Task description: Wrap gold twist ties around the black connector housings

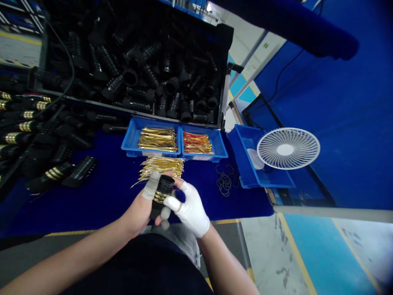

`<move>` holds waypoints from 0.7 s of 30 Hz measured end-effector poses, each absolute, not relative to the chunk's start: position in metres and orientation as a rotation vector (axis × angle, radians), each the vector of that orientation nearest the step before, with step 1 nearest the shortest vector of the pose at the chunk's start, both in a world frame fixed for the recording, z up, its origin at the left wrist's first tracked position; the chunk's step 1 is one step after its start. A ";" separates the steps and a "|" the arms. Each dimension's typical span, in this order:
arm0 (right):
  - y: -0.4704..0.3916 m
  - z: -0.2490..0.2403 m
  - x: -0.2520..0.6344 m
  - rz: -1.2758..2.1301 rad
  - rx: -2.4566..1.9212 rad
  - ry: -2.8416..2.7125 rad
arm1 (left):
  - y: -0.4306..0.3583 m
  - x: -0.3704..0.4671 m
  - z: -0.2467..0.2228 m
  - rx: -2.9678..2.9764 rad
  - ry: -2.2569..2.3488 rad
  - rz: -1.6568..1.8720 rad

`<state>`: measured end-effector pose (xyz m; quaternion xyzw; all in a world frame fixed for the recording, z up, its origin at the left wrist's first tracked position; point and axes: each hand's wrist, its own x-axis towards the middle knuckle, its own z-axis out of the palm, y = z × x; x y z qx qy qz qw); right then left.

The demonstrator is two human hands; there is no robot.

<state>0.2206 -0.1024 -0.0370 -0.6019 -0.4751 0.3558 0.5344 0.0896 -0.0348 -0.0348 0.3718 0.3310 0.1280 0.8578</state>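
Both hands hold one black ribbed cylinder with gold bands [162, 189] above the table's front edge. My left hand [143, 207], with taped fingertips, is wrapped round its left side and underside. Around its right side close the fingers of my right hand [192, 209], in a white fingerless glove, with the thumb against the gold bands. Just beyond the hands lies a loose pile of gold strips with pale wire ends [164, 165]. Some of the fingers behind the cylinder are hidden.
A large black crate [225, 82] of black ribbed cylinders stands behind. Two blue trays hold gold strips [158, 140] and red-and-gold strips [197, 143]. Black rings [225, 180] lie right of the hands; a white fan [288, 148] stands farther right. Gold-banded cylinders [55, 173] lie left.
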 end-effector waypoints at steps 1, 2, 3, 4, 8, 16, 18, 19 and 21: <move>-0.103 -0.034 0.214 0.805 -1.459 -1.143 | -0.035 0.087 -0.036 0.867 0.720 0.346; -0.103 -0.032 0.208 0.759 -1.476 -1.166 | -0.035 0.084 -0.037 0.940 0.729 0.412; -0.104 -0.031 0.203 0.714 -1.487 -1.198 | -0.035 0.079 -0.038 0.992 0.727 0.463; -0.104 -0.031 0.199 0.680 -1.495 -1.236 | -0.036 0.073 -0.039 1.018 0.719 0.499; -0.099 -0.039 0.197 0.741 -1.511 -1.402 | -0.032 0.046 -0.043 0.963 0.742 0.544; -0.086 -0.039 0.204 0.667 -1.268 -1.000 | -0.009 0.018 -0.046 0.630 0.922 0.493; -0.084 -0.044 0.197 0.648 -1.176 -0.998 | -0.009 0.016 -0.049 0.620 0.904 0.428; -0.082 -0.048 0.192 0.664 -1.176 -1.004 | -0.010 0.016 -0.051 0.649 0.902 0.411; -0.079 -0.054 0.184 0.750 -1.196 -0.939 | -0.014 0.015 -0.057 0.741 0.907 0.394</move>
